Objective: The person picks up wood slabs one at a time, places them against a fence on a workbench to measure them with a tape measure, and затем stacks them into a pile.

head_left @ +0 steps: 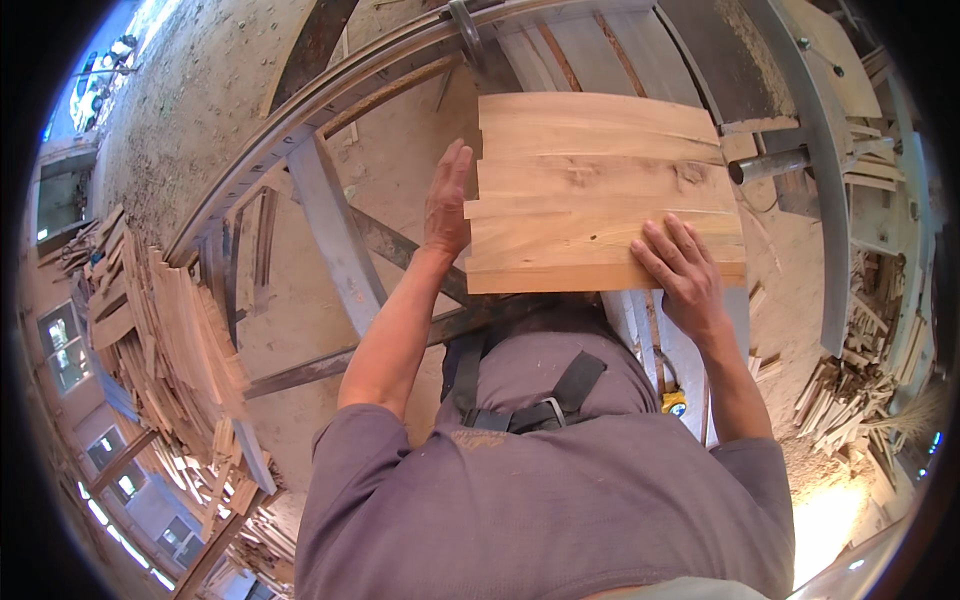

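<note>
Nearest the lens: purple-shirted torso (540, 500) with black harness strap (520, 415); beyond it one stack of pale wood boards (600, 190) lies on the steel saw bench (690, 60). Left hand (446, 205) is flat, fingers together, pressed on the stack's left edge; right hand (680, 275) is spread flat on the near right corner, neither clamped. Judgement: square the staggered left edges, keep palms flat; count two hands, one stack of four or so visible boards, two offcut piles: left (165, 330), right (850, 390).

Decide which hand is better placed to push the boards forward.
Probably the right hand: it lies flat on the boards at their near edge. The left hand only presses their side.
</note>
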The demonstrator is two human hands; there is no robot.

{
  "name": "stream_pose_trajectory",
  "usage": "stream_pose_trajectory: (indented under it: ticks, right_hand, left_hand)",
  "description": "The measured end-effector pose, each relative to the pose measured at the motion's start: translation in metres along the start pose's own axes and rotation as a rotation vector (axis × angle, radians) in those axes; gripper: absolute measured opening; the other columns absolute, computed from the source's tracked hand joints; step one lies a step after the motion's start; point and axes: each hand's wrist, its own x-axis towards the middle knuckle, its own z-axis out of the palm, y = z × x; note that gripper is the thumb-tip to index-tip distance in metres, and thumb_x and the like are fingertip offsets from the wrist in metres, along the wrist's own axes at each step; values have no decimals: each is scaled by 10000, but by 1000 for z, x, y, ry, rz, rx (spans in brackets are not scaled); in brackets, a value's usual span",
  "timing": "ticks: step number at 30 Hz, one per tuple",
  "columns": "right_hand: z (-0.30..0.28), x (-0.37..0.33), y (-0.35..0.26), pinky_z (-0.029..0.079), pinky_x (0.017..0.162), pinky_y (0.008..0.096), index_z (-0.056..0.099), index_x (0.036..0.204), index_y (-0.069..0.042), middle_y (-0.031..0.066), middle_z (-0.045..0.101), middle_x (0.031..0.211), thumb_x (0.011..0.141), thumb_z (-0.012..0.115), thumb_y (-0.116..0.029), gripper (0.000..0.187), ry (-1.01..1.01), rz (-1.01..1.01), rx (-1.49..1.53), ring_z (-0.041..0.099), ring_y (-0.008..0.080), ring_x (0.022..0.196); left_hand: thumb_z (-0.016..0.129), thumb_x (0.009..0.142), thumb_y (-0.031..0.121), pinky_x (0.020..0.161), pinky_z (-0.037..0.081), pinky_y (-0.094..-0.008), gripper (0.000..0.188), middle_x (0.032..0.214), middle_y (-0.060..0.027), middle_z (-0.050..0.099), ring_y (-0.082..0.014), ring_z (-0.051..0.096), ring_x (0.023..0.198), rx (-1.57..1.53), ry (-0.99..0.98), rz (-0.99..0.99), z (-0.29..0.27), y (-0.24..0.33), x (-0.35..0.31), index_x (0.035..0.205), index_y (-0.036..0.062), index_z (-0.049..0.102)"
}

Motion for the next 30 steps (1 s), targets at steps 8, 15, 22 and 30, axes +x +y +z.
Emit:
stream_pose_trajectory:
  ticks: [8, 15, 22, 30]
  right_hand:
    - [-158, 48, 12, 579, 829, 317, 724, 1231, -83, 101, 766, 1048, 789, 626, 146, 507, 19, 504, 378, 721, 158, 896]
    - [-159, 21, 86, 577, 850, 310, 588, 1330, 12, 103, 702, 1150, 738, 653, 120, 605, 480, 901, 1466, 694, 182, 953]
    - [19, -8, 78, 549, 972, 387, 532, 1375, 2, 138, 668, 1233, 814, 615, 128, 581, 801, 1222, 1774, 677, 256, 1067]
    - [79, 30, 26, 496, 1017, 408, 514, 1330, 36, 145, 633, 1255, 954, 593, -2, 386, 855, 1324, 1957, 622, 266, 1139]
  left_hand:
    - [748, 863, 139, 1061, 443, -401, 529, 1346, -218, 601, -364, 565, 1239, -418, 4, -231, 34, 88, 16, 1333, -36, 580]
    - [703, 915, 200, 1172, 317, -460, 557, 1478, -261, 474, -403, 424, 1372, -388, -50, -139, 58, 142, 8, 1366, -82, 537]
    - [680, 937, 201, 1211, 269, -450, 666, 1538, -265, 397, -396, 360, 1434, -368, 35, -446, 49, 120, 3, 1467, -97, 407]
    - [686, 907, 172, 1244, 202, -441, 777, 1580, -295, 324, -412, 286, 1487, -154, 218, -367, 31, 109, 85, 1511, -126, 299]
